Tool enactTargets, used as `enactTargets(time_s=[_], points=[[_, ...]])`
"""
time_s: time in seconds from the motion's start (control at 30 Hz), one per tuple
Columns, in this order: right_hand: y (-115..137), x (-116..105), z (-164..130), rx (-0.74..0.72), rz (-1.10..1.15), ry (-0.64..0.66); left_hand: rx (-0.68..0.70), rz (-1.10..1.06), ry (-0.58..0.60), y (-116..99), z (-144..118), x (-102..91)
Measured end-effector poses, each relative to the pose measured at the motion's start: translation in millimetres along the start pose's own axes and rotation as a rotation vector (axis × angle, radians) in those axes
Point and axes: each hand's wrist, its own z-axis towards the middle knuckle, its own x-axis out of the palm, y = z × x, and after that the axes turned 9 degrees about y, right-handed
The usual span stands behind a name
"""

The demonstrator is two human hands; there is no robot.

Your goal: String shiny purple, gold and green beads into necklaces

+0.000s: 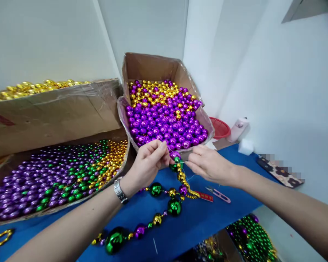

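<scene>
Your left hand (149,162) pinched a purple bead (175,156) at the end of the bead strand (164,214), which trailed down the blue table (196,222); your right hand (207,163) pinched the thread just beside it. Behind stood a box of purple and gold beads (164,112) (very close), small scissors (218,195) near your right wrist, a red tag (205,196) unreadable.

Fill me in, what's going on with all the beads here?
A person is working on a bead strand over a blue table. The left hand and right hand meet at the strand's top end, pinching by a purple bead and a thin thread. The rest of the strand, green, gold and purple, trails down across the table. Open cardboard boxes of loose purple and gold beads and purple, green and gold beads sit behind. Small snips lie nearby.
</scene>
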Motion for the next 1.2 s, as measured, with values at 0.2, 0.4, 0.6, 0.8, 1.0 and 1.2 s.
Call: enactTargets(time_s=[0.2, 0.4, 0.6, 0.8, 1.0, 1.2], points=[[15, 15, -15, 0.320, 0.113, -0.104, 0.038, 0.131, -0.057, 21, 1, 17.7], [24, 39, -23, 0.285, -0.182, -0.342, -0.034, -0.161, -0.261, 25, 5, 36.1], [44, 73, -22, 0.436, -0.047, -0.452, -0.185, -0.466, -0.377, 25, 9, 29.2], [55, 84, -30, 0.565, 0.574, -0.402, -0.182, -0.409, -0.312, 29, 8, 25.0], [54, 91, -29, 0.474, 0.528, -0.302, -0.207, -0.144, -0.229, 30, 1, 24.0], [56, 110, -20, 0.492, 0.201, -0.422, -0.261, 0.150, -0.155, 40, -2, 15.0]])
